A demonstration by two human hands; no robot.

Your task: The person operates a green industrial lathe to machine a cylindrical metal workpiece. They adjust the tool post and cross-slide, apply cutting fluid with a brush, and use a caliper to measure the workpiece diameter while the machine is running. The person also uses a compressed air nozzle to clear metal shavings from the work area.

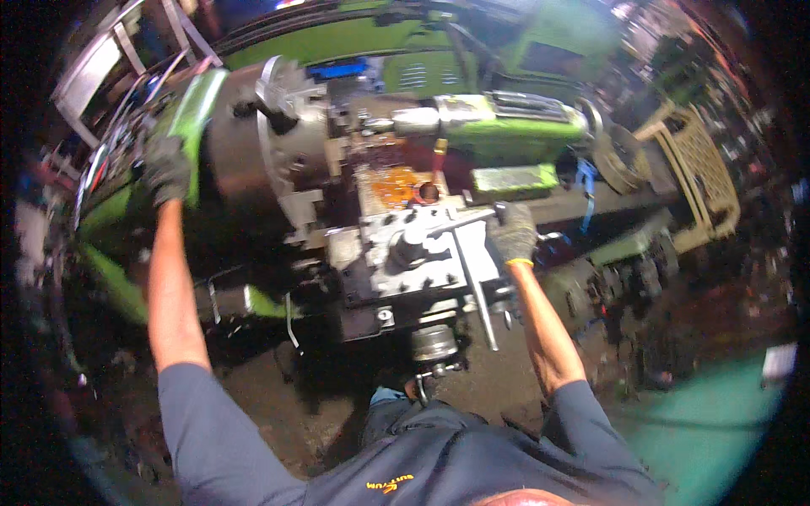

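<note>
Both of my hands wear grey knit work gloves at a green metal lathe. My right hand is closed around the dark-tipped end of the tool post's lever. That lever reaches left to the round tool post hub on the carriage. A long bare metal rod lies across the carriage beside it, slanting toward me. Off to the left, my left hand is at the green headstock, its fingers curled. What they grip there is hidden. Right of it is the large lathe chuck.
A tailstock points toward the chuck from the right, with a handwheel at its end. A brush stands in a small cup behind the tool post. A beige plastic chair is at far right. A crank handwheel sticks out toward me.
</note>
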